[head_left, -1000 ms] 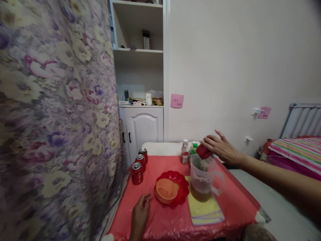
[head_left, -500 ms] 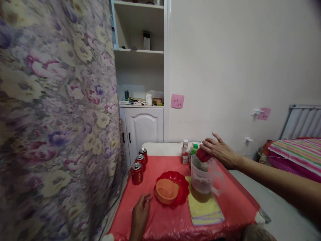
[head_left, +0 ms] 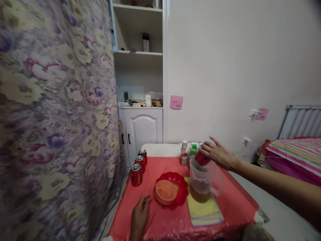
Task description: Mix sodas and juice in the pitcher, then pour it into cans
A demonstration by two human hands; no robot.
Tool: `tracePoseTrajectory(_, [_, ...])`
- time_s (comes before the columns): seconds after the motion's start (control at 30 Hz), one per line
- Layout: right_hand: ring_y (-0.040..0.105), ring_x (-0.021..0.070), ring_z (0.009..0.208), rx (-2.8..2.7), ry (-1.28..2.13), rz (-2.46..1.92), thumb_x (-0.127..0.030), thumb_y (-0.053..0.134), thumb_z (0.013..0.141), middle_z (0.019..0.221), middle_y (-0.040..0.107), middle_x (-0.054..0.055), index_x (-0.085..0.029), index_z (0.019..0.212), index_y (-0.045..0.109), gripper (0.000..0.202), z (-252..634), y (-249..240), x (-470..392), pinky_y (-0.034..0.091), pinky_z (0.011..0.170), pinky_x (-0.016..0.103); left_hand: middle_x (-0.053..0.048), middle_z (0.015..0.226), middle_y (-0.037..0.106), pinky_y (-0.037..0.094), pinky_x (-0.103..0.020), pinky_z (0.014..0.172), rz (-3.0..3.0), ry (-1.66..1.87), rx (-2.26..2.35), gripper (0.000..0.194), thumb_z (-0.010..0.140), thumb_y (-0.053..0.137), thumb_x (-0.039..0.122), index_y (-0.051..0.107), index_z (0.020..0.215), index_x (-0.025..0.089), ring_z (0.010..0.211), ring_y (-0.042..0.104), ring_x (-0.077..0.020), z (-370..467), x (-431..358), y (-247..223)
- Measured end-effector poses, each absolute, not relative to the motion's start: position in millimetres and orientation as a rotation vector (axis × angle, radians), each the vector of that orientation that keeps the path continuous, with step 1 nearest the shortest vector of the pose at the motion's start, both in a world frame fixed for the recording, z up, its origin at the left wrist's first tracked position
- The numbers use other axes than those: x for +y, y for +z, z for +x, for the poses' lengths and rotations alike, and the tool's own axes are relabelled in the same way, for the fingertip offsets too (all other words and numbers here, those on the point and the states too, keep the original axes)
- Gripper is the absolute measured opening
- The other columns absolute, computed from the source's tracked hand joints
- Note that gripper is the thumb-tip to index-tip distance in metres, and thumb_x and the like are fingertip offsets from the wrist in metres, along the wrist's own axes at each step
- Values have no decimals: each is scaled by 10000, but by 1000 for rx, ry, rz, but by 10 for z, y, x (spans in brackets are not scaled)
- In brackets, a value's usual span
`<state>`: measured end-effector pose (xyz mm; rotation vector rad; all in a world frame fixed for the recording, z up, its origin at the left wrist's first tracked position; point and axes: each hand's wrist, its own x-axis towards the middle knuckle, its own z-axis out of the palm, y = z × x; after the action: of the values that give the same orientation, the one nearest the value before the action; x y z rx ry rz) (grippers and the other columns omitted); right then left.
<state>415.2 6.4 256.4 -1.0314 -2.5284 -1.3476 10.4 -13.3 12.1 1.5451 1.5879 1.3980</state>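
Observation:
My right hand point(head_left: 215, 153) grips a red drink can point(head_left: 202, 158), which it holds tilted into the mouth of a clear plastic measuring jug point(head_left: 200, 180). Amber liquid lies at the bottom of the jug, which stands on a folded yellow cloth point(head_left: 205, 211). Low over the table's left part is my left hand point(head_left: 141, 211), holding nothing, its fingers loosely bent and partly apart. Just right of its fingertips, an orange bowl-like dish point(head_left: 165, 192) sits in a red scalloped plate point(head_left: 184, 190).
Three dark red cans point(head_left: 136, 175) stand in a row at the table's left edge. Behind the jug are a pale-capped bottle point(head_left: 184, 154) and a green-capped bottle point(head_left: 193, 150). A floral curtain point(head_left: 62, 117) hangs on the left, a white cabinet point(head_left: 144, 127) beyond.
The can in my right hand has dipped slightly and shows more of its side over the jug. My left hand stays in place. The whole view has shifted a little.

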Motion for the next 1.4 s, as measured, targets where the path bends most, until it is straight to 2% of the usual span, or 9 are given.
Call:
tracePoseTrajectory(0.2, [556, 244, 1118, -2519, -1283, -1023, -112, 482, 917, 1165, 686, 78, -199, 1289, 535, 387, 4203, 2535, 19, 218, 1157, 537, -63, 908, 831, 595, -358, 816, 1624, 1379, 1619, 264, 803, 474, 380, 657, 932, 241, 908, 770, -255, 101, -114, 102])
tracePoseTrajectory(0.37, [556, 246, 1114, -2497, -1268, -1041, -95, 478, 909, 1163, 685, 89, -195, 1289, 536, 397, 4199, 2544, -10, 225, 1154, 544, -55, 894, 829, 615, -325, 779, 1778, 1342, 1655, 274, 776, 465, 279, 687, 934, 246, 866, 778, -230, 113, -57, 13])
tracePoseTrajectory(0.53, [567, 243, 1102, -2491, -1237, -1044, -66, 490, 886, 1175, 681, 90, -191, 1300, 525, 434, 4221, 2527, -16, 219, 1157, 548, -152, 1144, 775, 549, -469, 1005, 2014, 1293, 1784, 376, 763, 493, 267, 736, 1039, 186, 1099, 712, -299, 132, -142, -206])
tracePoseTrajectory(0.67, [572, 242, 1108, -2487, -1215, -1032, -54, 494, 873, 1171, 684, 83, -193, 1312, 516, 461, 4281, 2477, 18, 212, 1160, 556, -150, 1233, 738, 537, -514, 1023, 2209, 1179, 1844, 392, 789, 505, 280, 752, 1084, 202, 1170, 675, -323, 119, -280, -386])
tracePoseTrajectory(0.87, [577, 252, 1104, -2461, -1261, -1058, -27, 491, 851, 1169, 683, 74, -194, 1300, 527, 479, 4315, 2429, 72, 213, 1153, 583, -157, 1320, 677, 515, -552, 1042, 2403, 997, 1935, 437, 857, 474, 261, 691, 1227, 178, 1236, 630, -327, 118, -391, -493])
tracePoseTrajectory(1.13, [580, 256, 1119, -2422, -1250, -1100, -48, 504, 858, 1190, 674, 78, -202, 1299, 521, 467, 4305, 2418, 43, 229, 1148, 585, -163, 1325, 671, 551, -491, 1011, 2548, 925, 2006, 411, 875, 492, 243, 686, 1228, 160, 1231, 636, -301, 90, -530, -537])
tracePoseTrajectory(1.4, [566, 268, 1138, -2417, -1184, -1202, -35, 498, 842, 1206, 669, 101, -186, 1324, 501, 505, 4289, 2516, -14, 232, 1145, 580, -156, 1204, 750, 638, -384, 863, 3041, 1050, 1856, 358, 911, 491, 280, 706, 1173, 167, 1088, 724, -269, -111, -579, -686])
